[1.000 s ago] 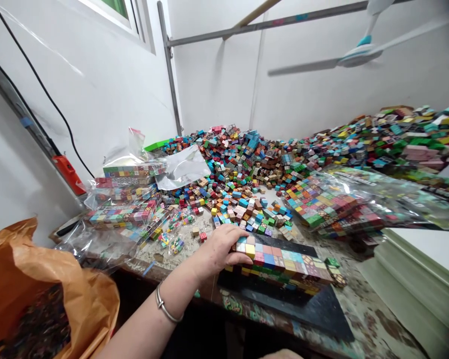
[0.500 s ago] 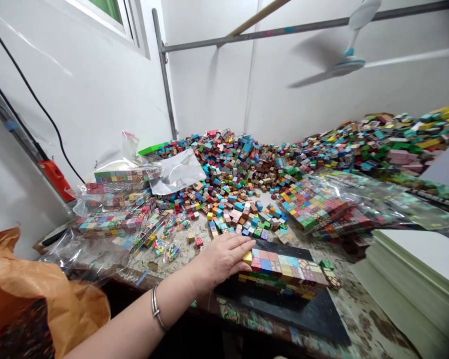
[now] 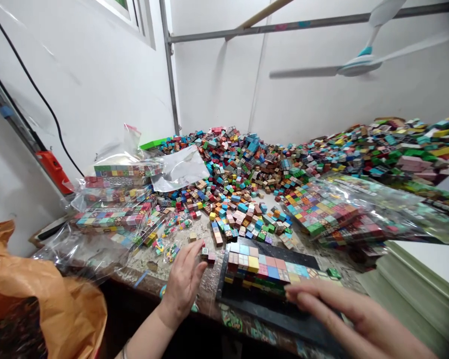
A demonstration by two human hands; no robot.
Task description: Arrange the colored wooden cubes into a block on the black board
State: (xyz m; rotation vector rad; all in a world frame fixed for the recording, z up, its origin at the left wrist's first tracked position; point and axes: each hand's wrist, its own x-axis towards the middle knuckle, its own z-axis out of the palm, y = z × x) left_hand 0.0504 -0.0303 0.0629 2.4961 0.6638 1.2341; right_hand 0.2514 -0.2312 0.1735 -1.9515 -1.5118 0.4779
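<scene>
Two hands [image 3: 182, 283] [image 3: 338, 311] near cube row [image 3: 273, 271] edges

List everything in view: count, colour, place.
Table: 1, pale, centre
Board: 1, black, front
Cube bar: 1, multicoloured, on board
Loose blocks: countless, mixed colours, heaped behind
Bagged blocks: several packs, multicoloured, left and right
Sheet: 1, white, left of centre
Stack: 1, pale green, right
Bag: 1, orange, lower left
Fan: 1, white, upper right
Pipe frame: 1, grey, top
Corded device: 1, orange, left
Window: 1, white frame, upper left
Left hand: 1, bare, left of bar
Right hand: 1, bare, at bar's front
</scene>
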